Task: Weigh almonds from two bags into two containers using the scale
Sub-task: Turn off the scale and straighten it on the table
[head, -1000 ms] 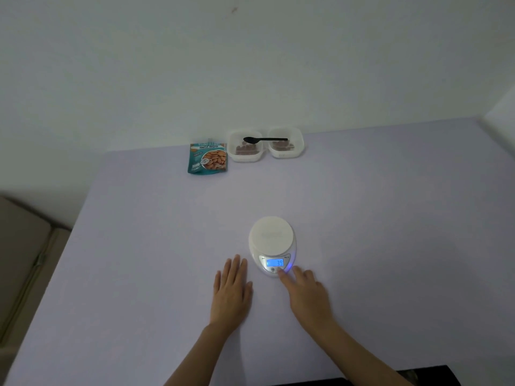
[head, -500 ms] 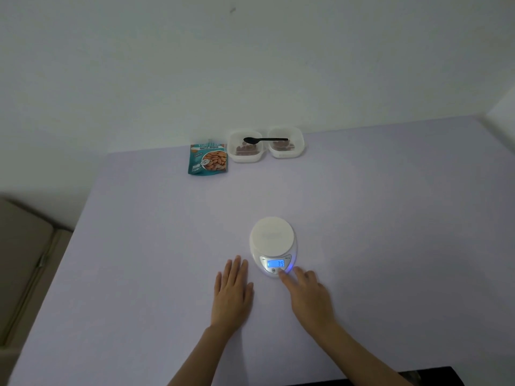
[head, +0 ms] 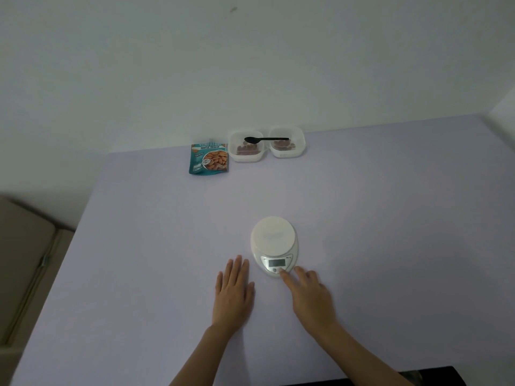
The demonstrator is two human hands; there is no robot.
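Touching the front of the scale (head: 274,240) with a straight index finger, the right hand (head: 312,299) rests on the table (head: 139,246). The left hand (head: 232,293) lies flat, fingers together.

The table (head: 139,246) is plain pale lilac, and the wall (head: 250,65) behind it is off-white. The scale (head: 274,238) is white with a silver panel and a dull grey display. The bag (head: 209,162) is teal, printed with brown nuts and white lettering. The containers (head: 246,158) are translucent white, the almonds (head: 245,147) dark brown, the spoon (head: 264,139) black.
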